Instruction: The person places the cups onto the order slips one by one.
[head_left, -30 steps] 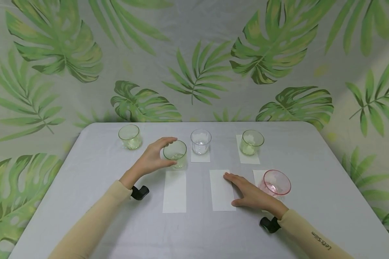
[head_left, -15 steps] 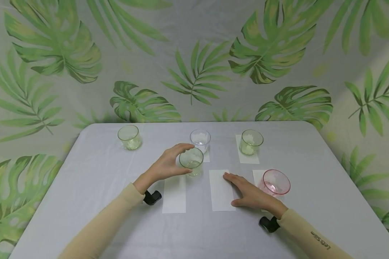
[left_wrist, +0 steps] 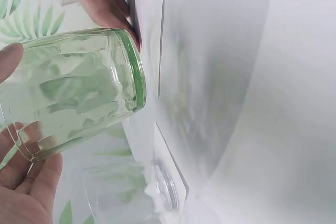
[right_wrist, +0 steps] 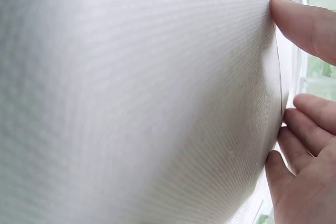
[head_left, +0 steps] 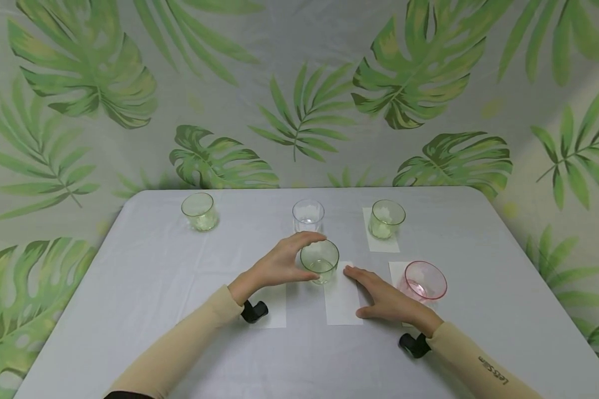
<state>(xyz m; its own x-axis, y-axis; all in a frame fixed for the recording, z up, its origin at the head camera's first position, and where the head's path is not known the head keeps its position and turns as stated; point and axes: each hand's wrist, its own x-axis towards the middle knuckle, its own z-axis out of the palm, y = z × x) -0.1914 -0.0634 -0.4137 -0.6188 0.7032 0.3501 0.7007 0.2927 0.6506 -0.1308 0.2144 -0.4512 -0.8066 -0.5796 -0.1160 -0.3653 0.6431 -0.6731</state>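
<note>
My left hand (head_left: 279, 263) grips a pale green glass (head_left: 320, 260) by its sides, thumb toward me and fingers on the far side. In the left wrist view the glass (left_wrist: 86, 77) hangs upright above the tabletop. Just right of it lies a white paper card (head_left: 343, 307). My right hand (head_left: 391, 302) rests at that card's right edge, fingertips touching it, holding nothing. In the right wrist view its thumb (right_wrist: 302, 24) and fingers are spread apart. Behind my left hand stands a clear glass (head_left: 308, 212).
A pink glass (head_left: 426, 282) stands beside my right hand, partly over a card (head_left: 396, 269). Farther back is a second green glass (head_left: 386, 219) on a card, and a third green glass (head_left: 199, 212) stands at back left. Another card (head_left: 278, 310) lies below my left wrist.
My left hand has carried the green glass rightward and toward me, from in front of the left card to the edge of the middle card. My right hand has stayed in place.
</note>
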